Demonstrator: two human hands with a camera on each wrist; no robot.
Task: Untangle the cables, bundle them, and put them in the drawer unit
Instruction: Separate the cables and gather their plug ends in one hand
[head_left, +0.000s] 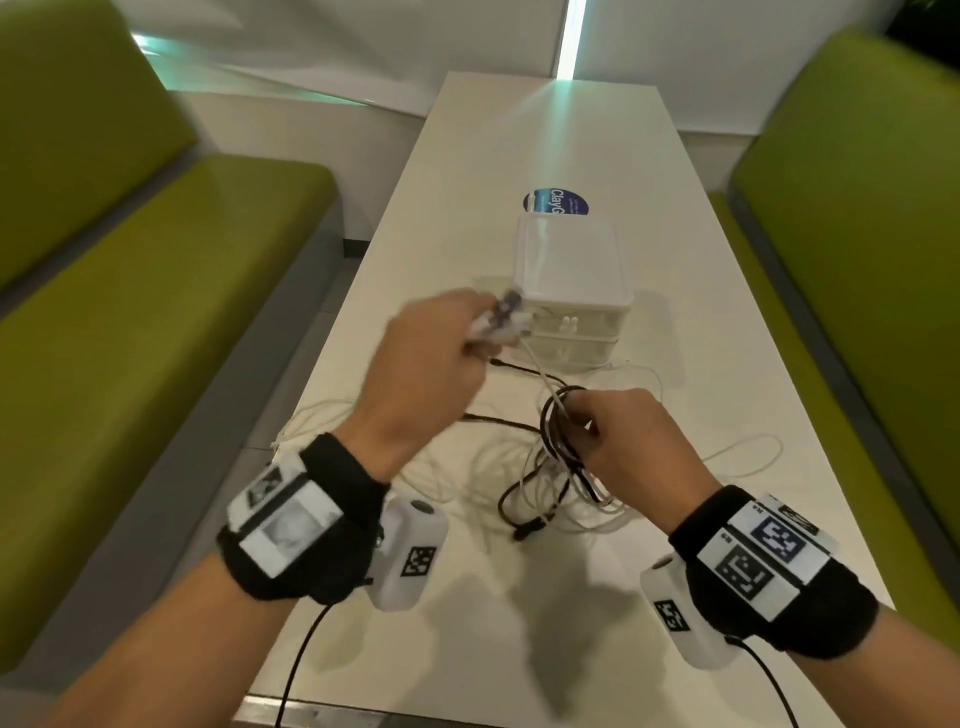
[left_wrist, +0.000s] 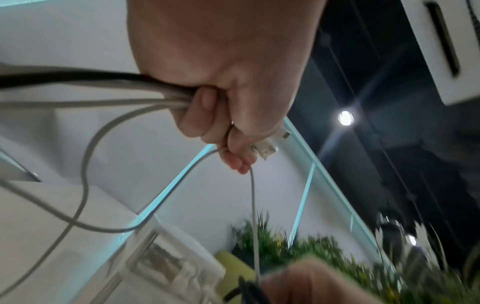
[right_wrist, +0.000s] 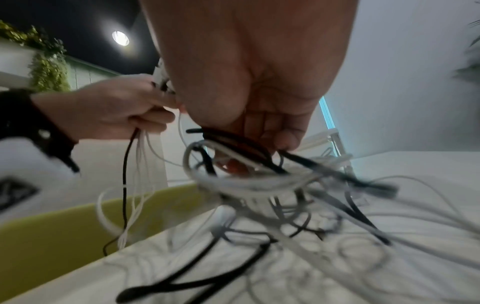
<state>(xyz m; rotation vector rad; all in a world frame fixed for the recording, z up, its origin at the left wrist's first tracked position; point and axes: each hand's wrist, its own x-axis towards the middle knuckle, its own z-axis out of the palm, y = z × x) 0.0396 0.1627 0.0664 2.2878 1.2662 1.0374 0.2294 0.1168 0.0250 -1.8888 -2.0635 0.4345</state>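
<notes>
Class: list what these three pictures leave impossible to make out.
- Head view: connector types in the left hand, motion-blurred.
- Head view: drawer unit contents, fronts too hazy.
- Right wrist view: which cables the right hand holds, blurred tangle.
- Left wrist view: the cables' far ends, cut off by the left edge.

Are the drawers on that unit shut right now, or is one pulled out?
Shut, it seems: the drawer unit shows its fronts flush, none pulled out, though the left hand hides one corner.

left hand (head_left: 436, 358): smeared by motion in the head view; the plug ends (head_left: 498, 325) in its fingers too blurred to tell apart
drawer unit (head_left: 571, 291): its lower left front hidden behind that hand
round sticker (head_left: 556, 201): lower part covered by the unit
cables (right_wrist: 259, 181): streaked in the right wrist view, strands inseparable
</notes>
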